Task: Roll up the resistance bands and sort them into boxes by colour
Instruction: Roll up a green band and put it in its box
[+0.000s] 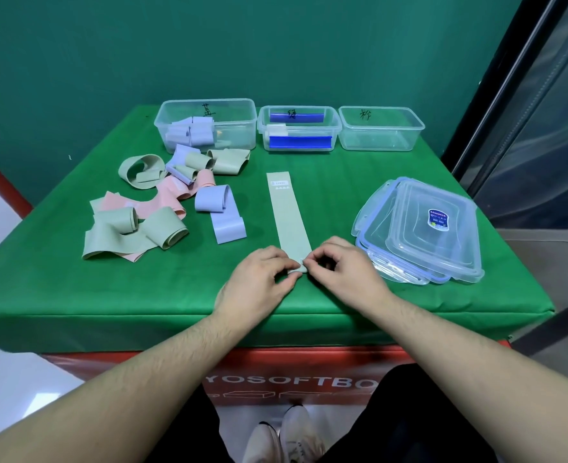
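Observation:
A pale green resistance band lies flat and straight on the green table, running away from me. My left hand and my right hand pinch its near end, which is curled into a small roll between the fingertips. A heap of loose green, pink and lilac bands sits at the left. Three clear boxes stand at the back: the left box holds several rolled lilac bands, the middle box has blue clips and a small pale roll, the right box holds nothing.
A stack of clear lids with blue seals lies at the right, close to my right hand. The table's front edge runs just under my wrists. A green wall stands behind the boxes.

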Demonstrator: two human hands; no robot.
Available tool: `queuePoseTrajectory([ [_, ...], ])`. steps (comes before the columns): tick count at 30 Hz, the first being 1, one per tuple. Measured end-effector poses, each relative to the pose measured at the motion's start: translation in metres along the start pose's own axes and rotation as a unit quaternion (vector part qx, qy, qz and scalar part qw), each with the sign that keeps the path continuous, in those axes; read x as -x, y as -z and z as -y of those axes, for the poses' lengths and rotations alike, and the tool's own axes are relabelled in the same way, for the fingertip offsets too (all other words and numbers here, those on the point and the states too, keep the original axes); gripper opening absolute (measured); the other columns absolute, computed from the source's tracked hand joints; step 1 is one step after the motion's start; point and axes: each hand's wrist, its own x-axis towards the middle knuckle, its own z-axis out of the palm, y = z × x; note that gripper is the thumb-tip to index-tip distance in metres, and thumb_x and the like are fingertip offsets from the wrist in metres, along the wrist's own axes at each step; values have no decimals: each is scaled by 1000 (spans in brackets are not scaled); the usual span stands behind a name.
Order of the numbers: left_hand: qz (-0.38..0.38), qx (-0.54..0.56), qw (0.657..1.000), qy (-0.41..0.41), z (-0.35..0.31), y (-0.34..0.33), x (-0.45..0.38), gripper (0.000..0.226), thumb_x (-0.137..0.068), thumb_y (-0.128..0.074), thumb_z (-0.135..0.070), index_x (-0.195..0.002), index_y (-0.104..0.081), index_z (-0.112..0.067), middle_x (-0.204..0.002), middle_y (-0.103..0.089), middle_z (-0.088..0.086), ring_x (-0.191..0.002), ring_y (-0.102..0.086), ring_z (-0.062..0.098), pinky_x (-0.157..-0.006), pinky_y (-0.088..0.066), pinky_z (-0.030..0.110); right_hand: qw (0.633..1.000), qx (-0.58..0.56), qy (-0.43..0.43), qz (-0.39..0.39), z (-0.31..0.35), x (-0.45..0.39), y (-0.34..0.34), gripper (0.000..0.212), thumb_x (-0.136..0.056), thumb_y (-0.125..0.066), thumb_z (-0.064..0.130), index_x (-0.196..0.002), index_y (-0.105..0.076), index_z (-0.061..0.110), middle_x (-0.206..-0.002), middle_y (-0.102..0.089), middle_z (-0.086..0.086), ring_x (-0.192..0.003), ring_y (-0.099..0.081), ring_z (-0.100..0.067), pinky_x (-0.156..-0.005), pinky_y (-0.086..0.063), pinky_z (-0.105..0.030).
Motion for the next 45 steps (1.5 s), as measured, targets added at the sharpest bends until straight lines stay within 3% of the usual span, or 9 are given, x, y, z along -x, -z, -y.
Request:
queuePoseTrajectory([
  [7,13,3,1000,6,0,1,0,20,-94,-64,-30,-100,-74,-14,-96,-61,-3,-88,-59,14,-83,-45,24,992,63,89,56,-5,5,3,17,-91,-67,26,-105,-74,19,-100,-50,11,-95,-53,-9,-87,-41,-21],
  [11,17,13,1000,18,0,1,0,22,-95,-62,-33,-103,-74,-16,-97,-64,-5,-91,-59,13,-85,-46,26,996,25,61,60,-3,3,6,14,-92,-69,23,-104,-76,20,-95,-59,12,-83,-54,3,-76,-37,-8],
  [14,11,33,999,35,-1,2,-2,15,-94,-63,-32,-101,-71,-20,-92,-64,-8,-87,-57,8,-82,-44,24,998,-5,36,57,-1,0,6,13,-90,-70,20,-101,-72,26,-95,-64,10,-86,-58,-2,-78,-43,-15],
  [17,2,41,997,62,-1,2,-5,10,-92,-66,-31,-95,-70,-22,-85,-58,-11,-78,-51,4,-74,-41,22,998,-19,16,63,-1,-4,7,10,-89,-70,18,-92,-68,27,-87,-61,12,-79,-55,-3,-71,-40,-15],
  [23,-6,44,997,68,-1,-1,-4,16,-93,-66,-30,-99,-75,-18,-93,-56,-11,-80,-53,4,-77,-42,22,995,46,75,47,-4,-2,5,6,-90,-69,22,-94,-69,17,-94,-53,7,-79,-52,-4,-71,-37,-10],
  [29,-6,14,998,65,1,-4,-5,22,-87,-72,-26,-105,-75,-14,-95,-53,-13,-68,-47,3,-71,-37,14,976,130,158,69,-11,-8,9,15,-94,-66,24,-105,-70,14,-98,-55,2,-92,-52,-12,-84,-34,-16],
  [33,-12,21,999,46,0,-2,-4,22,-90,-68,-24,-110,-72,-16,-96,-63,-7,-73,-51,4,-74,-38,13,980,109,157,60,-13,-8,8,17,-97,-62,24,-109,-70,14,-99,-57,1,-92,-54,-11,-85,-39,-19],
  [39,-19,10,999,30,0,-3,-2,12,-91,-68,-24,-100,-70,-16,-91,-65,-4,-81,-55,9,-75,-39,17,984,86,146,48,-17,-5,7,17,-94,-61,24,-108,-68,17,-98,-59,4,-92,-56,-12,-84,-48,-31],
  [45,-23,12,999,36,0,-5,-3,12,-91,-68,-24,-98,-71,-15,-97,-61,-6,-72,-50,6,-72,-40,17,983,93,154,26,-18,-7,5,9,-93,-61,26,-98,-64,21,-96,-56,8,-92,-53,-15,-84,-47,-38],
])
